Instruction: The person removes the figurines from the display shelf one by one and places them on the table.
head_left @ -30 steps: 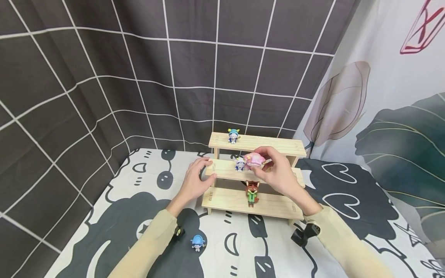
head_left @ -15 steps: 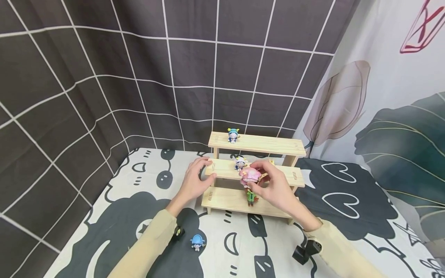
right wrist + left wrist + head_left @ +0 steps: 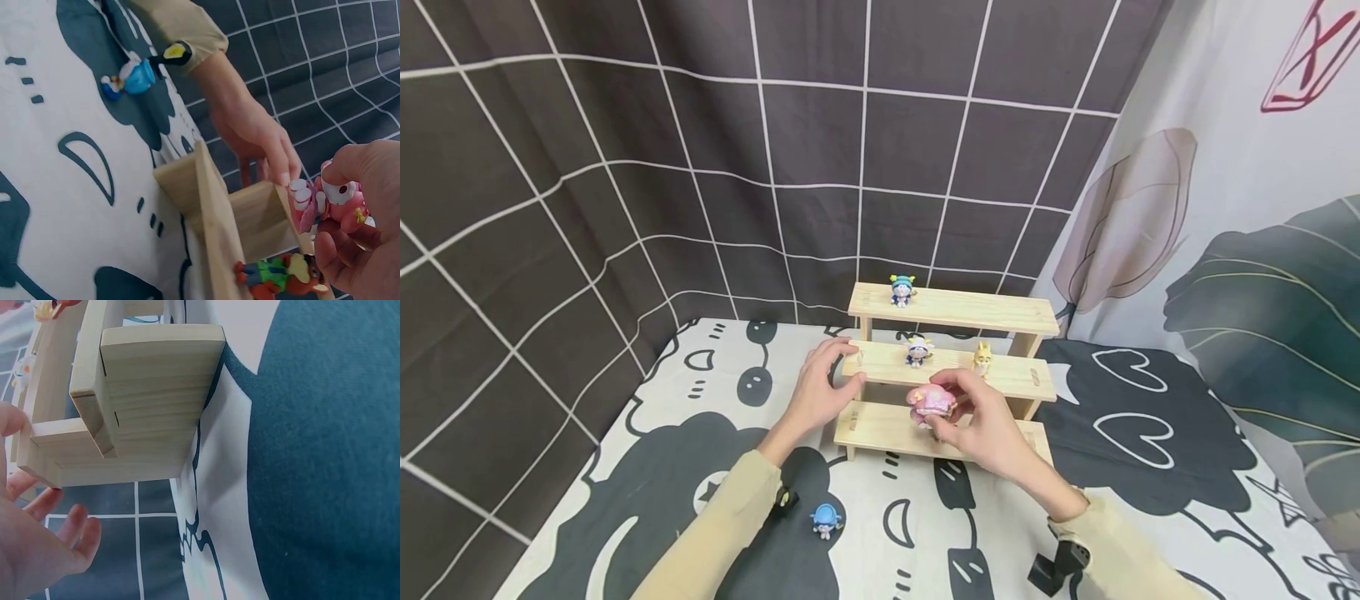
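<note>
My right hand [image 3: 988,421] pinches a pink hooded figurine [image 3: 931,402] between thumb and fingers, in front of the lowest tier of a stepped wooden display shelf [image 3: 880,429]. In the right wrist view the figurine's white face and yellow bow show. A fox figurine [image 3: 278,275] in a green shirt stands on the lowest tier, hidden behind the hand in the head view. My left hand [image 3: 820,392] holds the left end of the middle tier, thumb at the front, fingers at the back. The middle tier bears a white-hatted figurine [image 3: 917,352] and a yellow one [image 3: 982,358].
A figurine with a teal hat [image 3: 902,291] stands on the top tier. On the patterned cloth [image 3: 880,533] near my left sleeve sits a blue-hatted figurine [image 3: 826,521]. Behind the shelf hangs a dark grid curtain [image 3: 820,217].
My right hand has brought the pink figurine down and toward me, from the middle tier to the lowest one. The yellow figurine has come into view. The left hand has stayed put.
</note>
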`<state>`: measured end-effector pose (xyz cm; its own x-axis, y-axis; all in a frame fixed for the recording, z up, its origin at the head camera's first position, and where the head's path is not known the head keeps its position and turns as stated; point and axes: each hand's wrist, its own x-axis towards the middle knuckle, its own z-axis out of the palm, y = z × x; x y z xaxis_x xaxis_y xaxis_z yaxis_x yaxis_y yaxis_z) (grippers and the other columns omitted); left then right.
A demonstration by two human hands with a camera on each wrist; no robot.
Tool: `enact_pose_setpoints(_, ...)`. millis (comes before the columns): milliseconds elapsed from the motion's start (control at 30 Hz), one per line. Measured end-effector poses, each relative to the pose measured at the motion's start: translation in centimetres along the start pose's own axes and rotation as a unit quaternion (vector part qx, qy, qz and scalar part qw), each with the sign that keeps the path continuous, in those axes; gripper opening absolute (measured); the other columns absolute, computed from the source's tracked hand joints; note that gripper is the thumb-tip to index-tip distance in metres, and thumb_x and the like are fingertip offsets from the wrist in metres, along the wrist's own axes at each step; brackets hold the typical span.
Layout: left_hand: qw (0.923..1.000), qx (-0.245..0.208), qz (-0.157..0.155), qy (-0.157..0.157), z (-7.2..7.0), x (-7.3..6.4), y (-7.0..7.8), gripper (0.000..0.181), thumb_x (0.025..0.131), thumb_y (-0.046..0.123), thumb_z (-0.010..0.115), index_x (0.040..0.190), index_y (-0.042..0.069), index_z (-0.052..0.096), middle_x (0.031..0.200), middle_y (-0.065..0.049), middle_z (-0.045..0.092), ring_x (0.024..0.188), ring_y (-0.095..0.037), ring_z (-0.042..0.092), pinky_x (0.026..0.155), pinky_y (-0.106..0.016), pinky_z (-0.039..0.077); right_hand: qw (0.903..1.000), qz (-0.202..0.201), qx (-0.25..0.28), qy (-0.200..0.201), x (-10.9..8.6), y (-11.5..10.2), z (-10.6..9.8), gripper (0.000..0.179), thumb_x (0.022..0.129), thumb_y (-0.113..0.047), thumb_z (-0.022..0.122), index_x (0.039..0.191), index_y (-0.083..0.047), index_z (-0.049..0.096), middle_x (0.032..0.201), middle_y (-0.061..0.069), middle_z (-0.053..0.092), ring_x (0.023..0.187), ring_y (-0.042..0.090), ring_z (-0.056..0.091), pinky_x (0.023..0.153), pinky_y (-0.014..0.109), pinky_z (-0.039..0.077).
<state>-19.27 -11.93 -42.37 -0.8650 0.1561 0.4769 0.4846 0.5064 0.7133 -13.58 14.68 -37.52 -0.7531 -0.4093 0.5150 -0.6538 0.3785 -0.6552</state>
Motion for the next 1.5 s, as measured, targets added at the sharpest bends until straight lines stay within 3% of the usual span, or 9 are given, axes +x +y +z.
enact_pose_setpoints(1233, 0.9996, -0.027, 0.001, 0.011, 0.2, -0.1, -0.1, 0.039, 0.086, 0.012, 0.073, 0.123, 0.004, 0.064, 0.141, -0.014, 0.053, 0.135, -0.034, 0.044, 0.107, -0.049, 0.041, 0.9975, 0.015, 0.066, -0.021, -5.5, -0.8, 5.8, 0.049, 0.072, 0.007, 0.082, 0.114, -0.005, 0.061, 0.098, 0.0, 0.065, 0.08, 0.011, 0.059, 0.057, 0.029, 0.055)
enact_pose_setpoints(1500, 0.9997, -0.023, -0.003, 0.011, 0.3, -0.1, -0.1, 0.039, 0.086, 0.011, 0.073, 0.123, 0.003, 0.063, 0.142, -0.014, 0.053, 0.135, -0.033, 0.043, 0.107, -0.049, 0.04, 0.9947, 0.045, 0.081, -0.045, -6.5, -1.3, 6.6, 0.048, 0.075, 0.003, 0.082, 0.116, -0.007, 0.059, 0.101, 0.001, 0.063, 0.085, 0.011, 0.059, 0.059, 0.03, 0.055)
